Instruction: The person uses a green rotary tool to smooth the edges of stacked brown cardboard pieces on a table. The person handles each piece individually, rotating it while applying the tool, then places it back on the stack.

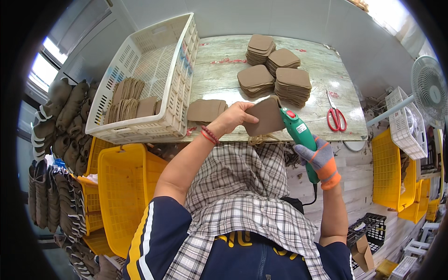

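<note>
My bare left hand (234,116) pinches a brown, round-cornered flat piece (265,115) by its left edge, over the front of the table. In my right hand (321,161), gloved in grey and orange, is a green corded power tool (299,130) with a red button. The tool's head meets the right edge of the brown piece; its tip is too small to make out. Just left of my left hand lies a low stack of brown pieces (205,110). Several taller stacks (293,84) stand behind the held piece.
Red-handled scissors (336,116) lie at the table's (224,51) right. A white crate (179,65) with brown pieces occupies its left. Yellow bins (122,186) flank me, with hanging brown shoe-like items (60,196) at far left. A fan (427,88) stands at right; the tool's cord (312,198) hangs down.
</note>
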### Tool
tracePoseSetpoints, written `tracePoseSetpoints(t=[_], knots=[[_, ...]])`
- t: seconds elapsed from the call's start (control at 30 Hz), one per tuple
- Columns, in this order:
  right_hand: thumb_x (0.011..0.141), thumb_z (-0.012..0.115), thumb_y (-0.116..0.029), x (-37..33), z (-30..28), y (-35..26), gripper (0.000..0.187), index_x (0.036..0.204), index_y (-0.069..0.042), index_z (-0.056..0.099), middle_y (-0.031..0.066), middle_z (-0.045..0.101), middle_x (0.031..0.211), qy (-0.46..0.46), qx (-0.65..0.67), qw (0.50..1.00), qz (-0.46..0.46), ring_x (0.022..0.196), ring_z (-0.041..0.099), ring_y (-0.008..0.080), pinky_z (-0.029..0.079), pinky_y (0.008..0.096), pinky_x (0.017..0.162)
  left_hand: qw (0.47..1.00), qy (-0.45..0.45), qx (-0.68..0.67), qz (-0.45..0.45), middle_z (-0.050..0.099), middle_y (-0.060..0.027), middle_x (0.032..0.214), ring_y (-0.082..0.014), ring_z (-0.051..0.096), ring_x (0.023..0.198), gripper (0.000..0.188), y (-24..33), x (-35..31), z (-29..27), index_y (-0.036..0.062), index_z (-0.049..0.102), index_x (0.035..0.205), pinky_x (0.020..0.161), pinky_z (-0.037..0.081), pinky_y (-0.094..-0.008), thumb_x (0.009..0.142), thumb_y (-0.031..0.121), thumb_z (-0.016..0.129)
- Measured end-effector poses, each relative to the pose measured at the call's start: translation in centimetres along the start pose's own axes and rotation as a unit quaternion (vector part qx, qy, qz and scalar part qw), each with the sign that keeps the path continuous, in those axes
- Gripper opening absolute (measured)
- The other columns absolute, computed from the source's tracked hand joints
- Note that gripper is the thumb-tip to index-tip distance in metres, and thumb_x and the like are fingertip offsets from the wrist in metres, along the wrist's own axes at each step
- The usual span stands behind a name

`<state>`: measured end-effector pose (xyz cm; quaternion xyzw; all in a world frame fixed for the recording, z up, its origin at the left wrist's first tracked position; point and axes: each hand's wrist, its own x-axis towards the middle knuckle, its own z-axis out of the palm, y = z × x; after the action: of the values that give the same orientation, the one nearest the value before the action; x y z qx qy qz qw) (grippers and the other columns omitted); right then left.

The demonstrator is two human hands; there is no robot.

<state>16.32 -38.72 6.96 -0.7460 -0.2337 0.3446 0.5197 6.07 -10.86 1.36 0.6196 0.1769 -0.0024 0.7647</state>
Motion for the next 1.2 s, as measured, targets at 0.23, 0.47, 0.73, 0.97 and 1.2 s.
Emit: tracePoseSetpoints(t=[0.23, 0.47, 0.73, 0.97, 1.2], knots=[[0.075, 0.077, -0.023, 0.5, 0.0, 0.0, 0.042, 0.102, 0.003, 0.058, 0.0022, 0.059, 0.067, -0.017, 0.033, 0.999, -0.011, 0.053, 0.052, 0.0070, 0.043, 0.0224, 0.048, 0.998, -0.023, 0.055, -0.007, 0.067, -0.0043, 0.094, -0.0099, 0.061, 0.083, 0.031, 0.4, -0.1, -0.2, -0.0004, 0.064, 0.106, 0.077, 0.049, -0.0254, 0.076, -0.005, 0.064], [0.076, 0.077, -0.023, 0.1, -0.7, -0.4, 0.041, 0.101, 0.003, 0.058, 0.0016, 0.057, 0.066, -0.060, 0.022, 0.998, 0.002, 0.054, 0.052, 0.0071, 0.043, 0.0227, 0.048, 0.971, 0.115, 0.183, 0.107, 0.064, -0.0031, 0.083, -0.0086, 0.058, 0.076, 0.015, 2.6, -1.4, -0.8, 0.0020, 0.058, 0.085, 0.070, 0.048, -0.0233, 0.074, -0.003, 0.067], [0.075, 0.078, -0.022, -0.1, -0.3, 0.4, 0.040, 0.098, 0.003, 0.058, 0.0010, 0.056, 0.068, -0.086, 0.036, 0.996, 0.009, 0.052, 0.050, 0.0062, 0.042, 0.0214, 0.046, 0.985, 0.117, -0.018, 0.123, 0.066, -0.0045, 0.080, -0.0099, 0.061, 0.070, 0.012, 3.2, -1.9, -1.2, 0.0022, 0.062, 0.085, 0.068, 0.050, -0.0238, 0.076, -0.001, 0.069], [0.075, 0.078, -0.022, 0.2, 0.4, 0.7, 0.039, 0.098, 0.003, 0.059, 0.0004, 0.056, 0.067, -0.089, 0.017, 0.996, 0.001, 0.053, 0.050, 0.0055, 0.042, 0.0210, 0.047, 0.991, 0.088, 0.002, 0.101, 0.066, -0.0035, 0.078, -0.0101, 0.061, 0.069, 0.014, 1.9, -1.2, -1.3, 0.0013, 0.063, 0.083, 0.065, 0.050, -0.0238, 0.073, -0.003, 0.070], [0.074, 0.078, -0.024, 0.5, 0.9, 0.5, 0.039, 0.096, 0.003, 0.060, 0.0004, 0.057, 0.068, -0.094, -0.001, 0.996, 0.005, 0.055, 0.050, 0.0053, 0.042, 0.0210, 0.048, 0.994, 0.058, 0.069, 0.059, 0.066, -0.0020, 0.082, -0.0085, 0.060, 0.072, 0.017, 1.9, -1.3, -0.6, 0.0011, 0.063, 0.089, 0.071, 0.049, -0.0233, 0.073, -0.003, 0.069]])
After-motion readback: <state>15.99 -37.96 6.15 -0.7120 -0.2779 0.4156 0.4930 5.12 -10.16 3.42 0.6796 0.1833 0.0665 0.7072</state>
